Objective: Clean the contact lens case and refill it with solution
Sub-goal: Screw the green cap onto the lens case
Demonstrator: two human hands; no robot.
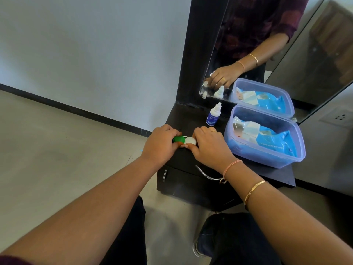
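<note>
Lens case [185,140]: my left hand [159,145] grips its green cap [179,139], my right hand [208,146] the white cap [191,140]; the tub [239,148] holds wipes [275,142].

This looks like a room in a home — a dressing corner. A low dark dressing table [183,113] with drawers [181,181] stands under a tall framed mirror [248,35]. On it sit a small dropper bottle [213,116] and a plastic tub [248,150] holding a wet wipes pack [275,142]. Plain wall [95,54], dark skirting [76,109], a wall socket [341,117] — household fittings.
</note>
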